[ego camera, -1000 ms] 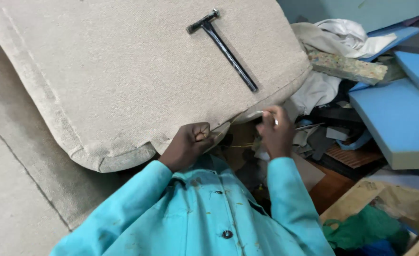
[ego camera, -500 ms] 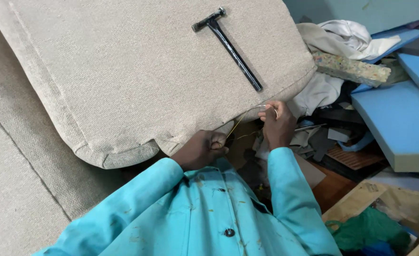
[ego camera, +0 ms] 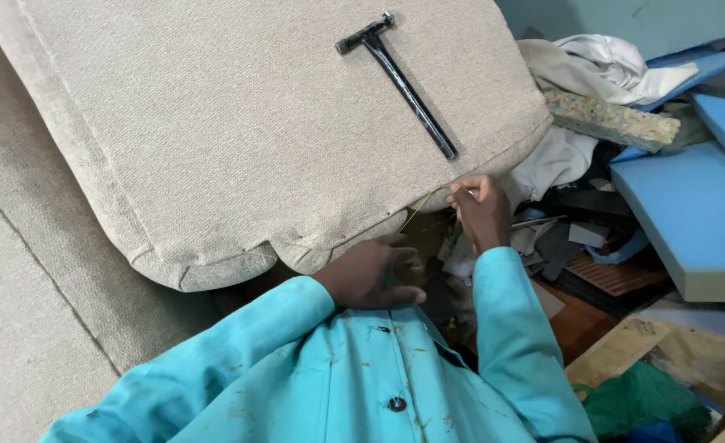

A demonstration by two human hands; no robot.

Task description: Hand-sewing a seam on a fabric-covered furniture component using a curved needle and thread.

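Single head-worn view: you look steeply down past your chest, close to your left hand (ego camera: 375,275) and right hand (ego camera: 479,207), at the cushion (ego camera: 239,131) edge ahead of you

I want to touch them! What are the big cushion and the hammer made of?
Cushion: beige woven cloth, seemingly, with a coarse visible weave and stitched seams. Hammer: looks like dark metal; head and thin handle show a dull shine.

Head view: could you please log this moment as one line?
left hand: under cushion edge | right hand: pinching thread | hammer: lying on cushion
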